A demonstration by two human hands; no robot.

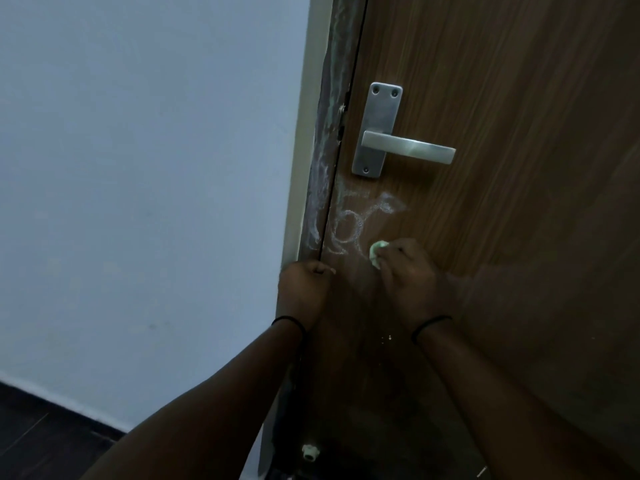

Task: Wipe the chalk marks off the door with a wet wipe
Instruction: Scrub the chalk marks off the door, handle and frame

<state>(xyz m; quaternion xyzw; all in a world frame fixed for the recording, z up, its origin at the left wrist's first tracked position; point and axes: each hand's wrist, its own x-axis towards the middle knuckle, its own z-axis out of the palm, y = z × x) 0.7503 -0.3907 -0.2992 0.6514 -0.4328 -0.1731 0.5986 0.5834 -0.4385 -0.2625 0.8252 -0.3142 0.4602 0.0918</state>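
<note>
White chalk marks (360, 220) loop across the brown wooden door (502, 98) just below the metal lever handle (405, 147). My right hand (412, 275) presses a crumpled pale green wet wipe (376, 252) against the door at the lower right edge of the marks. My left hand (304, 289) is curled around the door's left edge, just under the chalk. More chalk smears run up the door frame (320, 202).
A pale wall (138, 168) fills the left side, with a white skirting and dark floor (34, 438) at the bottom left. A small white round fitting (309, 452) sits low near the door's bottom edge.
</note>
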